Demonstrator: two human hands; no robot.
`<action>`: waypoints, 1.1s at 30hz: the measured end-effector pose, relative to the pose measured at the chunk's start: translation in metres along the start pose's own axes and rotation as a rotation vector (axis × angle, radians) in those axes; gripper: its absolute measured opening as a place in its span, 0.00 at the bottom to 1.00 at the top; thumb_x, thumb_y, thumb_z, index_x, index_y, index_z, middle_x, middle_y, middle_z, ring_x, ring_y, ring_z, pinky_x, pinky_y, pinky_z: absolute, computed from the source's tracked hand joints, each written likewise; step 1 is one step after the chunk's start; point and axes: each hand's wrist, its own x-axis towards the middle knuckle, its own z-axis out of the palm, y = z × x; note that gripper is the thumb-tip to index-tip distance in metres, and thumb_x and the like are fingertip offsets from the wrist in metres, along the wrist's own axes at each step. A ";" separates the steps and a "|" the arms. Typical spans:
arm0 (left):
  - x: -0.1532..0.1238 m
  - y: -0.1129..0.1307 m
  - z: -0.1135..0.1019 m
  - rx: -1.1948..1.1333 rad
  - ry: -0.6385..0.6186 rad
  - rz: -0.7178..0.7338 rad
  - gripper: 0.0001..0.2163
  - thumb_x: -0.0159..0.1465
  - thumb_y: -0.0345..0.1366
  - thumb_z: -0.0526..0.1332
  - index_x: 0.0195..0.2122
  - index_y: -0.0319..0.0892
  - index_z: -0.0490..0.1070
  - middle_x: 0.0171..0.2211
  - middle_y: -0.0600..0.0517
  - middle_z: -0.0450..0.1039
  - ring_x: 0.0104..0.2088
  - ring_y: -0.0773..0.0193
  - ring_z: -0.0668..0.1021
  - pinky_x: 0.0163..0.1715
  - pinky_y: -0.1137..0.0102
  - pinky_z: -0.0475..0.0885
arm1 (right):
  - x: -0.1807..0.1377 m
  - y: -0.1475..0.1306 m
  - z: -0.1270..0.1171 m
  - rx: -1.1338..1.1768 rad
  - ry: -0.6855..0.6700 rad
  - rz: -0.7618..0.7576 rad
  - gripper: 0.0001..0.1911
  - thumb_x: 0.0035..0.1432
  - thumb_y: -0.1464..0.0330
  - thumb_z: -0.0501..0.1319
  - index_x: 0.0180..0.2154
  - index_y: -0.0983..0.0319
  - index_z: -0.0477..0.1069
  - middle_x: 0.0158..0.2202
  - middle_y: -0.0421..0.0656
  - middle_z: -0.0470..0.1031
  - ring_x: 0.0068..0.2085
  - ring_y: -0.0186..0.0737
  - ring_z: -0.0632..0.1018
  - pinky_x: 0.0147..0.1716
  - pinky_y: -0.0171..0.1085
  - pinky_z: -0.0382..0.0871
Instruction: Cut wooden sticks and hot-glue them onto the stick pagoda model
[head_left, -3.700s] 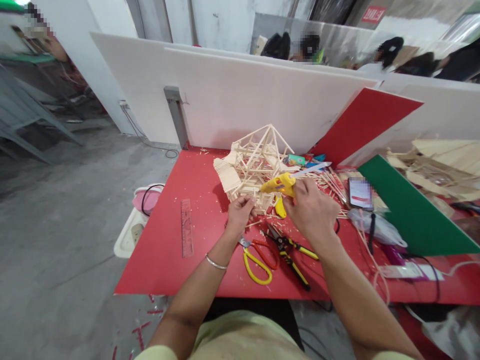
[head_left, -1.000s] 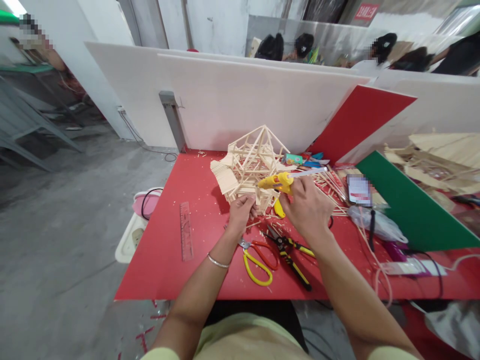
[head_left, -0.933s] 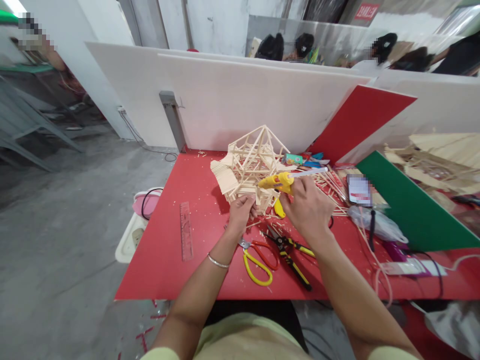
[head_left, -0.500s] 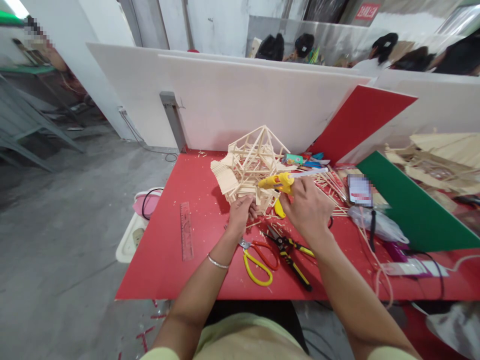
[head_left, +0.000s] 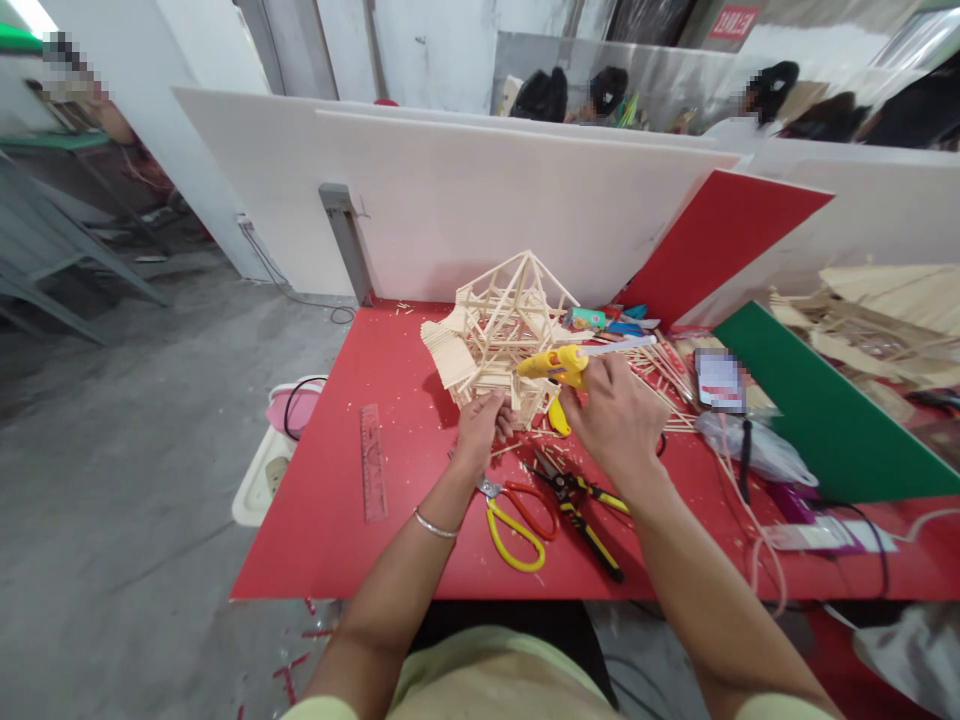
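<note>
A model building of thin wooden sticks (head_left: 495,335) stands on the red tabletop (head_left: 315,530), with a pointed open roof frame on top. At its front lower edge, the fingers of my left hand (head_left: 480,430) are pinched together; whatever lies between them is too small to make out. A yellow glue gun (head_left: 555,365) is gripped in my right hand (head_left: 619,410), with a pale glue stick coming out of its back. Its nozzle points left, at the front of the model, close above my left fingers. Whether the tip touches the sticks I cannot tell.
Red-and-yellow-handled scissors (head_left: 517,525) and black-and-yellow pliers (head_left: 581,510) lie near me. A clear ruler (head_left: 372,462) is at the left. Loose sticks (head_left: 671,385), a phone (head_left: 720,380) and a plastic bag (head_left: 757,450) lie right, before a green board (head_left: 847,420). White panels (head_left: 525,190) stand behind.
</note>
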 end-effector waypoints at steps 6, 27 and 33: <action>0.000 -0.001 -0.001 0.009 -0.003 -0.002 0.21 0.58 0.54 0.68 0.30 0.38 0.74 0.20 0.53 0.73 0.15 0.73 0.70 0.13 0.78 0.58 | 0.000 0.001 0.002 -0.014 0.011 -0.004 0.15 0.67 0.61 0.53 0.48 0.62 0.71 0.45 0.46 0.73 0.31 0.36 0.68 0.28 0.39 0.45; 0.000 -0.005 -0.004 0.032 -0.040 0.022 0.17 0.58 0.49 0.67 0.27 0.39 0.72 0.21 0.53 0.74 0.15 0.73 0.69 0.14 0.77 0.60 | 0.005 -0.004 -0.002 -0.021 0.008 0.010 0.15 0.66 0.62 0.54 0.49 0.62 0.70 0.45 0.46 0.72 0.31 0.35 0.66 0.27 0.39 0.44; -0.003 -0.001 -0.001 0.029 -0.036 0.011 0.16 0.58 0.49 0.67 0.26 0.39 0.72 0.20 0.54 0.73 0.15 0.73 0.68 0.14 0.77 0.59 | 0.003 -0.005 0.001 -0.024 -0.006 0.017 0.16 0.66 0.62 0.54 0.49 0.63 0.70 0.45 0.47 0.71 0.31 0.35 0.65 0.28 0.39 0.44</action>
